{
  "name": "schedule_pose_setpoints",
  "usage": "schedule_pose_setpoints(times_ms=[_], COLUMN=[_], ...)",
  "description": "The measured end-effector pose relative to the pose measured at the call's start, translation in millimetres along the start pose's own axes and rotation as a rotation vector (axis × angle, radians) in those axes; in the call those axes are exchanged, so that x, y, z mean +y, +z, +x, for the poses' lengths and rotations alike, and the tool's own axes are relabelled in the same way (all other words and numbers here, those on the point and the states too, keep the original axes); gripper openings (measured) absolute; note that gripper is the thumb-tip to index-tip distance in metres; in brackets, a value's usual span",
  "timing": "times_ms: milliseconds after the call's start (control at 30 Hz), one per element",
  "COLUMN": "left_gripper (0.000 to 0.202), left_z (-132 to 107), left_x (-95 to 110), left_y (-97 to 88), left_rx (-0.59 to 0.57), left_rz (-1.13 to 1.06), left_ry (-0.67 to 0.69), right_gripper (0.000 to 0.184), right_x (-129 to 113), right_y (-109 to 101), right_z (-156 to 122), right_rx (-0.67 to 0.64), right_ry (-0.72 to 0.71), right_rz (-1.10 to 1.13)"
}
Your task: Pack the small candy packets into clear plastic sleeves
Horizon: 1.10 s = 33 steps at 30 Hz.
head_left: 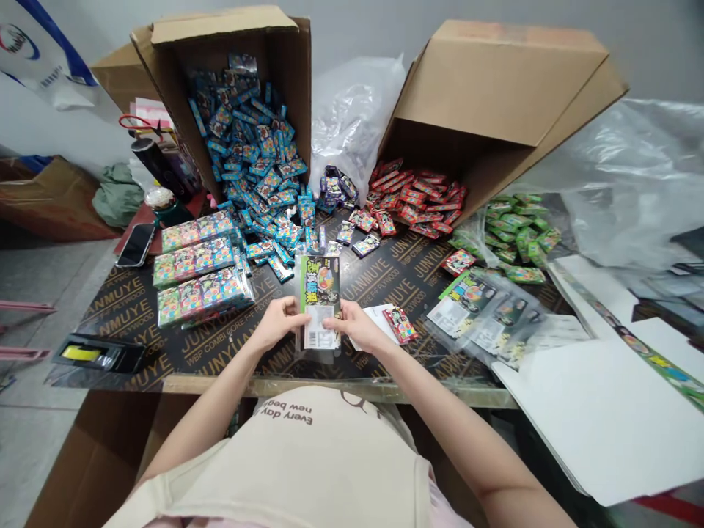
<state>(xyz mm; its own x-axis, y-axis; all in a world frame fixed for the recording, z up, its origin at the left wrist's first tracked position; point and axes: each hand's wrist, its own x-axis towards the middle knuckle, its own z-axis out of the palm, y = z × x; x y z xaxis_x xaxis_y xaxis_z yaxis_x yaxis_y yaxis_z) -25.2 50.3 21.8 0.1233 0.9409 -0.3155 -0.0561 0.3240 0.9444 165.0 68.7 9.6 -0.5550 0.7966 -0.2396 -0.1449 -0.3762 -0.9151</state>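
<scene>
Between my two hands is a clear plastic bag with a printed black, green and white face (319,290), raised a little over the dark plywood table (220,350). My left hand (280,321) pinches its left edge, thumb on the front. On the right edge my right hand (356,324) grips it the same way. Just right of my right hand lie a small red candy box (400,324) and a white card (378,320). Farther right, more printed plastic bags (478,312) overlap in a fanned stack. Whether the held bag contains anything, I cannot tell.
A tipped carton (165,88) spills blue boxes (258,169); another carton (511,81) holds red boxes (418,194). Purple boxes (336,187) and green boxes (520,227) lie about. Wrapped packs (201,268), a phone (136,245) and a black tray (99,353) are left; white sheets (610,411) right.
</scene>
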Motion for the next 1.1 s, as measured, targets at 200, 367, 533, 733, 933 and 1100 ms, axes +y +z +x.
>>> schedule_pose_setpoints(times_ms=[200, 367, 533, 733, 933, 1100], left_gripper=[0.037, 0.044, 0.027, 0.016, 0.007, 0.018], left_z=[-7, -4, 1, -8, -30, -27], left_x=[-15, 5, 12, 18, 36, 41], left_y=[11.4, 36.5, 56.9, 43.2, 26.0, 15.0], left_rx=[-0.164, 0.22, 0.366, 0.299, 0.265, 0.223], left_rz=[-0.075, -0.501, -0.713, -0.506, 0.109, 0.113], left_ry=[-0.034, 0.055, -0.001, 0.042, 0.345, 0.207], right_gripper=[0.042, 0.035, 0.048, 0.013, 0.009, 0.011], right_x=[-16, -11, -7, -21, -27, -36], right_y=[-9, 14, 35, 26, 12, 14], right_z=[10, 7, 5, -4, -21, -25], right_rx=[0.301, 0.357, 0.586, 0.469, 0.456, 0.432], right_ry=[-0.216, -0.229, -0.185, -0.168, -0.384, -0.366], right_rz=[0.006, -0.001, 0.191, 0.201, -0.194, -0.29])
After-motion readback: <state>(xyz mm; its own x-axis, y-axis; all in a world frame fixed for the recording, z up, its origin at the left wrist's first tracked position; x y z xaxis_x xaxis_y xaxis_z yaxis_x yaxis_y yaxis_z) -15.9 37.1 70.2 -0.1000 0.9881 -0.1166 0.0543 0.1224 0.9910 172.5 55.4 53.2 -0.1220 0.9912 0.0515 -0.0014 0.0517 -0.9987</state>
